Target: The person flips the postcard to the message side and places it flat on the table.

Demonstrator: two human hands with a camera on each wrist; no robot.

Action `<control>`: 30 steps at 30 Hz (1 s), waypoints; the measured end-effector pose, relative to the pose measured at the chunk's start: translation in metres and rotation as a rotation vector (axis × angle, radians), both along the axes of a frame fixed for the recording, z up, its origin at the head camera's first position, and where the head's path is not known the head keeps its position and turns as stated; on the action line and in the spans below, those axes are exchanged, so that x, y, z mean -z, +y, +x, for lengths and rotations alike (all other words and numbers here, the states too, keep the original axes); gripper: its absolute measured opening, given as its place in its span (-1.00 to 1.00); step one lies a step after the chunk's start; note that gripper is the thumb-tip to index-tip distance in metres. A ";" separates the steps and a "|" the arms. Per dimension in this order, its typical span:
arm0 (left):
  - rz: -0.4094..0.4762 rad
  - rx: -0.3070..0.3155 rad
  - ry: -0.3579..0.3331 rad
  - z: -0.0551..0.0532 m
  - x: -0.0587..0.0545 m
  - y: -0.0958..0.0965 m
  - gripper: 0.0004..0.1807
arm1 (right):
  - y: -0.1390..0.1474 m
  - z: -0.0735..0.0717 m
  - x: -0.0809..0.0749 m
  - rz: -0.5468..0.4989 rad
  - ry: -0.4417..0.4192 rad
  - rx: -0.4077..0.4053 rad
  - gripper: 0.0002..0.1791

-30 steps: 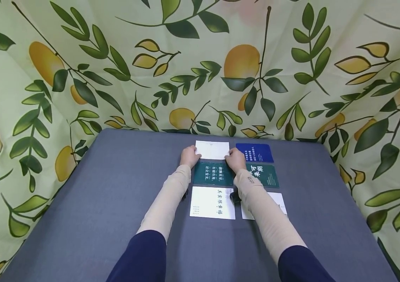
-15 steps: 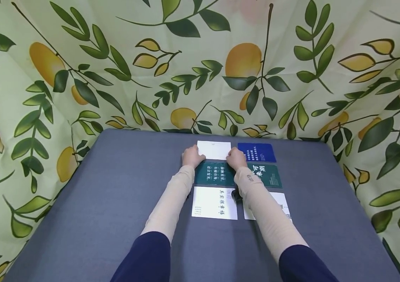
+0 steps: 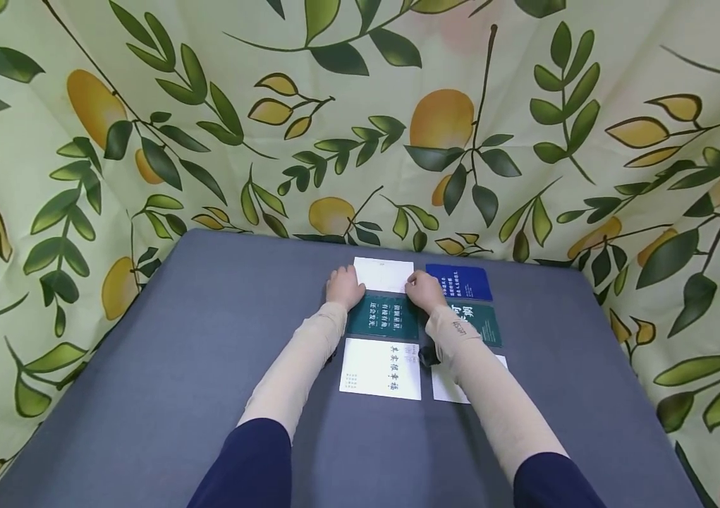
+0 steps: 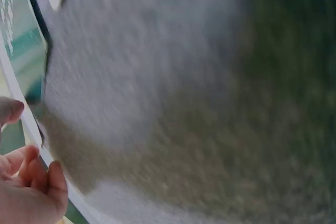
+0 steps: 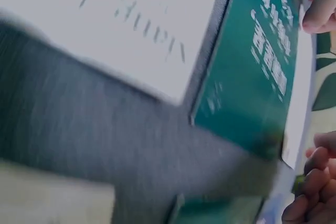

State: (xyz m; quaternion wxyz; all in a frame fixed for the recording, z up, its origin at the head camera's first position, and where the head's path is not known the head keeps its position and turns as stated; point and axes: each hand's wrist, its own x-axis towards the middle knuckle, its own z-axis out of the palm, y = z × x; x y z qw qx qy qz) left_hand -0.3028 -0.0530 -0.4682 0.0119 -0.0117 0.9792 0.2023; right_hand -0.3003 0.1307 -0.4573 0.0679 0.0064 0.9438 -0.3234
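Observation:
A white card lies at the far end of the left column of cards. My left hand holds it by its left edge, thumb at the near corner. At the opposite near corner, my right hand pinches the card between thumb and curled fingers. In the left wrist view the card's white edge runs between the left thumb and fingers. Just nearer lies a dark green card with white characters, below both hands. The right wrist view catches the right hand's curled fingers beside the white card's corner.
A blue card and another green card lie right of the right hand, the green one partly behind the wrist. Nearer are a white card with dark characters and one mostly under the right forearm. A patterned curtain hangs behind the grey table.
The left hand's fingers have shifted slightly along the white card's left edge. The right hand stays at its corner. The whole head view has tilted a little; the cards keep their layout.

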 end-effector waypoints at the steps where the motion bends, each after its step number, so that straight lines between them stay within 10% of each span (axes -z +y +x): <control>1: 0.001 0.001 0.008 0.002 0.000 0.002 -0.54 | 0.002 0.001 0.000 -0.009 0.021 0.000 -0.67; 11: 0.316 0.077 0.070 0.001 -0.023 0.042 -0.60 | 0.048 0.007 -0.027 -0.130 0.051 0.080 -0.61; 15: 0.450 0.192 0.067 -0.013 -0.008 0.062 -0.60 | 0.069 0.008 -0.030 -0.166 0.055 0.152 -0.58; 26: 1.150 0.128 -0.403 0.010 -0.025 0.107 -0.40 | 0.109 0.012 -0.014 -0.175 0.008 0.365 -0.37; 30: 1.326 0.074 -0.470 -0.033 0.043 0.128 -0.32 | 0.116 0.017 -0.008 -0.221 -0.059 0.405 -0.32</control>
